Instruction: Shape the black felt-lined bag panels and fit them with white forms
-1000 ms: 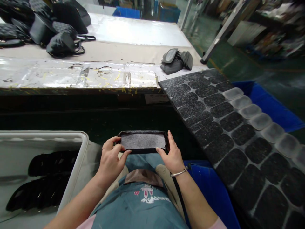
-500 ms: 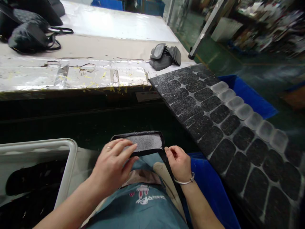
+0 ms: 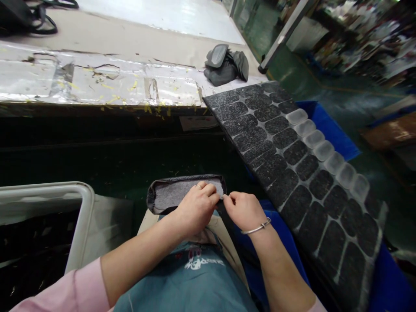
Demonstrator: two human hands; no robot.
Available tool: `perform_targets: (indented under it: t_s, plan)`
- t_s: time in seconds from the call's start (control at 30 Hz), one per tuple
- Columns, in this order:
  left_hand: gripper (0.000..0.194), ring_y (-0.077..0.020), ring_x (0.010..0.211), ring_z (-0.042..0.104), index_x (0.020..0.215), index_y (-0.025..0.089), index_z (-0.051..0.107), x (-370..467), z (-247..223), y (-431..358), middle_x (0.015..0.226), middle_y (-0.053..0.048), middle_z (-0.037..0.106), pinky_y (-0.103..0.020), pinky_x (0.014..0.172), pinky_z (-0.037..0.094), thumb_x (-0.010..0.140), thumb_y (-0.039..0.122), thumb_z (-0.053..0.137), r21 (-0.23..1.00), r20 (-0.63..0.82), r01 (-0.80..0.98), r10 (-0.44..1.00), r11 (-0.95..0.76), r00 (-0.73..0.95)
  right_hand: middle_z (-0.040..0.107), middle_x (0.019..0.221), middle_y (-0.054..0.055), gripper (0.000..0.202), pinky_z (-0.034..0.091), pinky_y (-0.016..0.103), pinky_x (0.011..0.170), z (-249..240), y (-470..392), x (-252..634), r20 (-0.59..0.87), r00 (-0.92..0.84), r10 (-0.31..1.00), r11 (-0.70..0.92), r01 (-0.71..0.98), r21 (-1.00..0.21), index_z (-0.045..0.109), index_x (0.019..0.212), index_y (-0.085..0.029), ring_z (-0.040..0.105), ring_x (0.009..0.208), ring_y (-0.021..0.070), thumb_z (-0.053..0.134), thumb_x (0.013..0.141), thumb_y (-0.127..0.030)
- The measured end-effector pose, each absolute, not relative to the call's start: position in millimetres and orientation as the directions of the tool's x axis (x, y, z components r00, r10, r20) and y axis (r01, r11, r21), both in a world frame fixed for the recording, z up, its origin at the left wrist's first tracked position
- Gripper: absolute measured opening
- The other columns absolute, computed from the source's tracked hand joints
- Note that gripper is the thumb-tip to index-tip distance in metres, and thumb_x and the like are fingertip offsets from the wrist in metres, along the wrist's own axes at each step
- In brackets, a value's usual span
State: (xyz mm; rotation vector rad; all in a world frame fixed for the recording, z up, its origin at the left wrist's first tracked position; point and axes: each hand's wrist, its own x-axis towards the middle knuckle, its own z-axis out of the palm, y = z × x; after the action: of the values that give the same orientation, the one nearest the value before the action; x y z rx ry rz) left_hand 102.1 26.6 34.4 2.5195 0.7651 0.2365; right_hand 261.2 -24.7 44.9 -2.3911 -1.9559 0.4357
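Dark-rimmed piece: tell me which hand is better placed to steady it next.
The left, probably: the left hand lies over the right end of the dark-rimmed piece, whereas the right hand sits mostly outside that end.

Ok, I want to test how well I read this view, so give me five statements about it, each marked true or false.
1. The left hand is at the right-hand end of the dark, grey-lined piece. True.
2. The silver bracelet is on the left wrist. False: the silver bracelet is on the right wrist, next to the right hand.
3. Translucent pieces lie in a row on the dark board. True.
4. The white bin stands on the person's right. False: it stands on the left.
5. The grey pile lies on the table, near the board's far end. True.
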Motion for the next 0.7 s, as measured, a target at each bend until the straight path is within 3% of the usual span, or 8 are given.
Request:
perform_targets:
  t_s: [0.1,0.2,0.5,0.57,0.63,0.7]
  plan:
    - [0.015,-0.0214,0.089,0.046,0.091,0.017,0.063,101.1,28.8,26.9,0.09,-0.008,0.055,-0.036,0.082,0.042,0.086,0.016,0.048,0.508,0.058,0.457,0.558,-0.73,0.828,0.062,0.052,0.006,0.033,0.021,0.031,0.05,44.9,-21.4,258.9,-0.192,0.157,0.969,-0.183,0.975,-0.127,0.058,0.052,-0.02,0.05,0.046,0.0145,0.048,0.082,-0.027]
    - [0.02,-0.0203,0.086,0.046,0.095,0.019,0.063,100.3,25.7,26.7,0.089,-0.007,0.055,-0.035,0.08,0.042,0.088,0.016,0.045,0.53,0.08,0.437,0.556,-0.727,0.827,0.059,0.05,0.004,0.031,0.021,0.03,0.05,40.9,-21.1,257.1,-0.189,0.167,0.968,-0.196,0.97,-0.145,0.056,0.051,-0.02,0.046,0.046,0.0134,0.047,0.081,-0.024]
    - [0.015,-0.0202,0.087,0.048,0.086,0.021,0.067,100.0,24.2,30.1,0.087,-0.004,0.057,-0.034,0.077,0.041,0.086,0.021,0.052,0.607,0.056,0.441,0.588,-0.661,0.807,0.033,0.044,-0.004,0.035,0.021,0.026,0.049,26.8,-30.7,249.3,-0.112,0.369,0.923,-0.375,0.788,-0.489,0.037,0.045,-0.019,0.032,0.046,0.009,0.047,0.078,-0.028]
    - [0.012,-0.0191,0.086,0.049,0.088,0.022,0.067,99.9,23.5,31.5,0.089,-0.004,0.059,-0.033,0.079,0.041,0.084,0.021,0.056,0.632,0.056,0.436,0.599,-0.64,0.799,0.034,0.045,-0.005,0.035,0.023,0.025,0.048,22.4,-34.3,248.3,-0.177,0.408,0.895,-0.42,0.642,-0.641,0.042,0.049,-0.019,0.033,0.045,0.0088,0.048,0.08,-0.033]
    - [0.011,-0.0187,0.085,0.05,0.09,0.022,0.068,99.7,22.8,32.0,0.09,-0.003,0.06,-0.033,0.078,0.041,0.082,0.022,0.06,0.649,0.06,0.436,0.613,-0.623,0.788,0.041,0.05,-0.005,0.032,0.027,0.022,0.047,10.9,-39.7,249.0,-0.264,0.462,0.847,-0.444,0.34,-0.829,0.05,0.06,-0.019,0.039,0.046,0.0088,0.048,0.083,-0.041]
    - [0.011,-0.019,0.086,0.052,0.09,0.022,0.067,99.3,22.4,31.7,0.091,-0.003,0.061,-0.033,0.078,0.042,0.081,0.022,0.061,0.66,0.065,0.445,0.636,-0.605,0.769,0.048,0.059,-0.004,0.032,0.035,0.021,0.048,-8.2,-45.4,249.9,-0.303,0.578,0.757,-0.385,0.021,-0.923,0.053,0.075,-0.019,0.046,0.05,0.0093,0.045,0.085,-0.049]
